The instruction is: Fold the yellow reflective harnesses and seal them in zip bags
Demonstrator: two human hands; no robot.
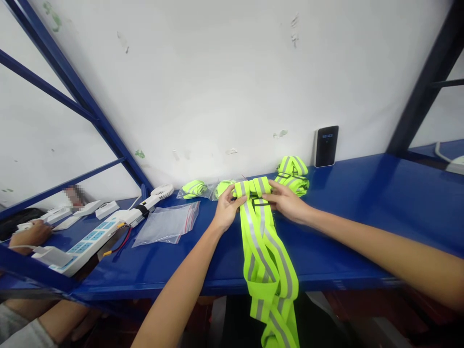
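Both my hands hold a neon-yellow reflective strap harness [259,237] with grey stripes and black buckles, above the blue table. My left hand [227,210] pinches the left end of its gathered upper part between thumb and fingers. On the other side, my right hand [286,199] grips the right end, thumb in front. Long loops of the strap drape over the table's front edge and hang below it. Behind my right hand sits a folded bundle of the same strap [292,175]. Two more bundles in clear bags, one of them a rolled strap [195,188], lie left of the harness.
Clear zip bags [168,223] lie flat on the blue table [348,251], left of my forearm. Further left are a white power strip [89,246] and a small white fan [162,192]. A black-screened device [326,146] leans on the wall. Another person's hand [31,237] is at far left.
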